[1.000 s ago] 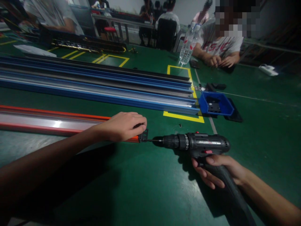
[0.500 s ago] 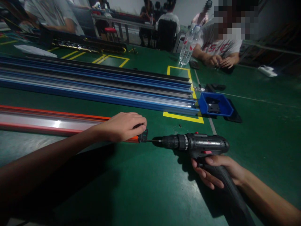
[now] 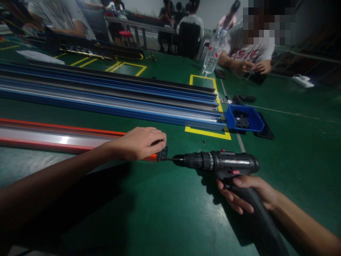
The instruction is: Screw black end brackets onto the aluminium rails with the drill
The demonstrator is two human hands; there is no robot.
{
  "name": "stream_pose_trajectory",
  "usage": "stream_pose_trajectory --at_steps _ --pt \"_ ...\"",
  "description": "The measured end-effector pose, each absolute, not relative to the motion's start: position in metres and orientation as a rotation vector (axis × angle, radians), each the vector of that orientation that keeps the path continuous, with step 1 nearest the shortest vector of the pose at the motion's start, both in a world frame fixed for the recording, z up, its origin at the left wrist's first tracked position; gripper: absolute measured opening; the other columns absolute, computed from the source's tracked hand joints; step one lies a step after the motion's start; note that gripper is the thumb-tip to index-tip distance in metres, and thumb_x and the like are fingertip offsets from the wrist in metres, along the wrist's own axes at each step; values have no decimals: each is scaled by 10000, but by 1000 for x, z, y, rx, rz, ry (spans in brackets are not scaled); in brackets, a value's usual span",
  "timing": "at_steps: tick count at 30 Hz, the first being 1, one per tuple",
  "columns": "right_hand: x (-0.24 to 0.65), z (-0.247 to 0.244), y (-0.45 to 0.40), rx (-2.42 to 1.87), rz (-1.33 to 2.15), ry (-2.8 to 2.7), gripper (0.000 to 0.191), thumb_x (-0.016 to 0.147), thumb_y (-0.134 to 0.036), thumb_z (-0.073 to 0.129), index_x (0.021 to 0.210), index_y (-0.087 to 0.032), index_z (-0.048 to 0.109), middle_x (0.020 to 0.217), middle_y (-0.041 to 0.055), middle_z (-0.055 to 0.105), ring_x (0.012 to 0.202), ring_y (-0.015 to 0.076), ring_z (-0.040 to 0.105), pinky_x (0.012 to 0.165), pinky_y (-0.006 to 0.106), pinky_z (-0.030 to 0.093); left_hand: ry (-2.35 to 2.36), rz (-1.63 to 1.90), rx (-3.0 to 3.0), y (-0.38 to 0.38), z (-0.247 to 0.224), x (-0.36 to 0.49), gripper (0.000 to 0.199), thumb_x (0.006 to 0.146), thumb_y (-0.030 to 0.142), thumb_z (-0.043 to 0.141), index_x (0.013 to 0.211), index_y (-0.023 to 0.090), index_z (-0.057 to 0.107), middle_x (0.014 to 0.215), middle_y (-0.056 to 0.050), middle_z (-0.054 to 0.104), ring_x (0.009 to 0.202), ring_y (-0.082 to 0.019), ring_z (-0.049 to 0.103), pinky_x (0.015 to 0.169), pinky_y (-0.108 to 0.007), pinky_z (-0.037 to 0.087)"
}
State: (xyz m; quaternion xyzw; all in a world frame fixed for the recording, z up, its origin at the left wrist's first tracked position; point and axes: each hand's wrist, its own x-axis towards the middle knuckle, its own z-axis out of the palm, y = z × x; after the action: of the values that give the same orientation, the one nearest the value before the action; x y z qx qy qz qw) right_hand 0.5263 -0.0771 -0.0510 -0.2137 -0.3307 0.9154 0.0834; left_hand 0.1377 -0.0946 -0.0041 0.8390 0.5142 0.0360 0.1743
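My left hand [image 3: 140,143] presses down on the right end of the orange rail [image 3: 61,137], fingers curled over it and pinching the small black bracket [image 3: 162,153] at its tip. My right hand [image 3: 246,193] grips the handle of the black drill [image 3: 226,165], fingers wrapped around it with one near the trigger; the drill lies level, its bit [image 3: 173,159] pointing left and meeting the bracket. Nothing stands between drill and rail end. Just beyond the orange rail, a stack of long blue rails [image 3: 112,97] runs left to right across the green counter [image 3: 160,213], their right ends lying over a yellow marked box [image 3: 206,132]. Just right of those ends sits a blue bin [image 3: 245,119] with a dark part inside it, resting on a black mat [image 3: 265,132]. Farther off stands a clear water bottle [image 3: 212,53], and beside it a seated person rests their hands [image 3: 252,67] on the counter, well apart from mine. At the far left another person sits behind more dark rails [image 3: 98,49]. The room is dim, with more people seated at a table in the far background.
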Motion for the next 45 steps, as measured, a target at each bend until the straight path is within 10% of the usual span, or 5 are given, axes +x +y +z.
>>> stream_pose_trajectory --at_steps 45 --pt "527 -52 -77 -595 2756 -932 324 946 -325 619 1115 -74 736 828 88 696 425 52 555 584 231 584 1452 96 2364 -95 -4 138 373 1039 468 341 1013 251 644 985 -23 679 941 -209 588 737 -327 346"
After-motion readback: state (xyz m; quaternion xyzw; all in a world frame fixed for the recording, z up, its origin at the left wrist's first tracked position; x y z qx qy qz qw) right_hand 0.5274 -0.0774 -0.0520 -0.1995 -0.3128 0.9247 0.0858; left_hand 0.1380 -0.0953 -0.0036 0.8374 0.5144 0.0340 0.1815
